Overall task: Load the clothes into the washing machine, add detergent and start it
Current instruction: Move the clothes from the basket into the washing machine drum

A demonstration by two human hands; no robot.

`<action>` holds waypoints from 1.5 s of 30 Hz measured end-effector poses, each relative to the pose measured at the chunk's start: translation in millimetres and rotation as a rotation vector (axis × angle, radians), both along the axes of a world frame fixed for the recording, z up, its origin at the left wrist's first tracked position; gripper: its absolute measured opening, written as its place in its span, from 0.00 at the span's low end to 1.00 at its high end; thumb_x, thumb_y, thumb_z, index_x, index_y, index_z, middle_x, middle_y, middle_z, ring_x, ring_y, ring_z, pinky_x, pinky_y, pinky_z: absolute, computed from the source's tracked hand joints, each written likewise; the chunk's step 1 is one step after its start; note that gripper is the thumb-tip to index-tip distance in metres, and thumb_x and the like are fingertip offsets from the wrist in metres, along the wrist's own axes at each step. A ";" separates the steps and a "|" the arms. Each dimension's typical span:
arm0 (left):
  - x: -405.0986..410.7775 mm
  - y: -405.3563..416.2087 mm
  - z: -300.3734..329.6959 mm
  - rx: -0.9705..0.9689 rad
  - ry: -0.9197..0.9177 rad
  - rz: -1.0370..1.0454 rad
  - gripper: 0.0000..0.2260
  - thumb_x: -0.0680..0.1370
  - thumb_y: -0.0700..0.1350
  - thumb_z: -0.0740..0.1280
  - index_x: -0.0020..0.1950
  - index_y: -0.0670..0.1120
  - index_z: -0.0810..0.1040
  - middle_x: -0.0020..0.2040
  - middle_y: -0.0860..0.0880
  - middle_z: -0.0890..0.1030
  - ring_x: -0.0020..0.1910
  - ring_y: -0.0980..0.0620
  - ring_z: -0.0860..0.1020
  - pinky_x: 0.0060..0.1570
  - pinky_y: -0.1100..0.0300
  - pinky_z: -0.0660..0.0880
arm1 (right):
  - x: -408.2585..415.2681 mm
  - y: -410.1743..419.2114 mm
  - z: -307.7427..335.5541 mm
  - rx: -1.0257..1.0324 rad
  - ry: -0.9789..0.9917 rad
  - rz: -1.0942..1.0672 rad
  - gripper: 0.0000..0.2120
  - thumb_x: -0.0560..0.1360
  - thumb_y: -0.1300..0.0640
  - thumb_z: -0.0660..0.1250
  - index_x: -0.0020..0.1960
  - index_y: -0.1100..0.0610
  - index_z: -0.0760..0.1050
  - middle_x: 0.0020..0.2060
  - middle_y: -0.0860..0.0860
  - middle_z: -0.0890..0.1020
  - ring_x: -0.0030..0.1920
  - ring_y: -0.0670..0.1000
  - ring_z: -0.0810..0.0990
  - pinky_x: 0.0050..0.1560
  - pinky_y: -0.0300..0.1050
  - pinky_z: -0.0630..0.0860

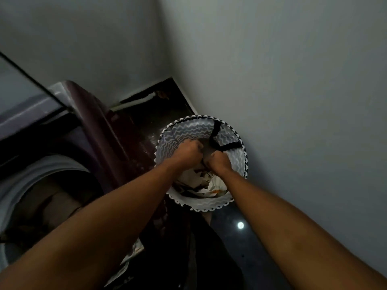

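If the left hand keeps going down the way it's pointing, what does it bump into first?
Probably the clothes piled in the laundry basket. The left hand points down into it, fingers curled, beside the right hand. How deep it already is, one view cannot tell.

Grey walls (293, 80) meeting in a corner, dark glossy floor (257, 248) with a round light reflection (240, 225).

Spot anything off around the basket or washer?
Nothing stands out. Both hands, left hand and right hand, are curled into the clothes in the upright laundry basket; the washing machine is open, nothing spilled.
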State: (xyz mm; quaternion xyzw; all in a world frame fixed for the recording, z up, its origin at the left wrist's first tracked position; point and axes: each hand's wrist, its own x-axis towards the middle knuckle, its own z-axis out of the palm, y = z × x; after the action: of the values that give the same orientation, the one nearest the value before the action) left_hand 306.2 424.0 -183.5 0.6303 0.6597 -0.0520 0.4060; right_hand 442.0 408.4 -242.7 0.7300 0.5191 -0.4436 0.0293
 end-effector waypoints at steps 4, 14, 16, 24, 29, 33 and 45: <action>16.6 11.7 -46.7 -0.039 0.055 -0.118 0.20 0.76 0.52 0.65 0.66 0.49 0.74 0.64 0.44 0.74 0.63 0.42 0.73 0.63 0.45 0.71 | 3.6 3.5 -44.5 0.034 -0.077 0.195 0.14 0.80 0.56 0.61 0.61 0.61 0.77 0.60 0.61 0.78 0.63 0.61 0.75 0.57 0.49 0.73; 25.6 24.5 -119.2 -0.058 0.180 -0.231 0.16 0.78 0.51 0.65 0.64 0.47 0.74 0.64 0.44 0.72 0.61 0.41 0.73 0.61 0.44 0.73 | 7.6 22.8 -122.2 -0.017 -0.289 0.497 0.22 0.80 0.52 0.63 0.73 0.53 0.67 0.71 0.60 0.67 0.71 0.62 0.67 0.66 0.57 0.71; 19.1 23.7 -125.2 -0.088 0.171 -0.276 0.16 0.77 0.51 0.66 0.63 0.47 0.75 0.63 0.44 0.73 0.60 0.42 0.74 0.60 0.46 0.74 | 9.7 22.5 -126.1 0.035 -0.287 0.481 0.16 0.80 0.56 0.62 0.66 0.57 0.74 0.64 0.60 0.77 0.64 0.61 0.76 0.61 0.55 0.76; -1.0 34.0 -73.7 -0.168 0.134 -0.415 0.17 0.80 0.49 0.62 0.65 0.42 0.75 0.64 0.41 0.77 0.62 0.41 0.76 0.61 0.53 0.71 | -10.5 17.5 -66.2 0.093 -0.091 0.012 0.12 0.76 0.56 0.60 0.49 0.61 0.81 0.49 0.61 0.83 0.51 0.62 0.81 0.47 0.49 0.77; -11.6 4.5 -29.3 -0.126 -0.021 -0.121 0.46 0.71 0.43 0.73 0.81 0.50 0.46 0.76 0.37 0.55 0.71 0.36 0.66 0.70 0.47 0.66 | -27.5 35.6 16.4 0.045 0.135 -0.055 0.11 0.77 0.62 0.60 0.47 0.66 0.80 0.51 0.62 0.84 0.49 0.60 0.81 0.44 0.48 0.74; -17.3 -13.1 14.8 0.027 -0.201 0.045 0.52 0.62 0.37 0.77 0.79 0.51 0.52 0.70 0.39 0.67 0.68 0.41 0.70 0.64 0.54 0.71 | -24.7 35.6 81.4 0.032 0.405 -0.120 0.12 0.79 0.63 0.57 0.42 0.53 0.75 0.40 0.51 0.79 0.40 0.47 0.77 0.42 0.40 0.72; -61.1 -21.2 129.3 0.389 -0.402 0.443 0.08 0.69 0.39 0.71 0.44 0.49 0.78 0.36 0.50 0.79 0.37 0.51 0.78 0.36 0.61 0.77 | -34.5 20.5 171.4 0.064 0.820 -0.445 0.16 0.75 0.45 0.69 0.56 0.55 0.78 0.49 0.54 0.83 0.52 0.57 0.81 0.45 0.49 0.76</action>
State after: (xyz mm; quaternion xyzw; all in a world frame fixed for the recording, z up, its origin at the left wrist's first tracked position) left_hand 245.0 402.8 -54.2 0.5350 0.6850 0.2890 0.4013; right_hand 407.5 428.9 -71.3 0.5885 0.3318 -0.6748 -0.2968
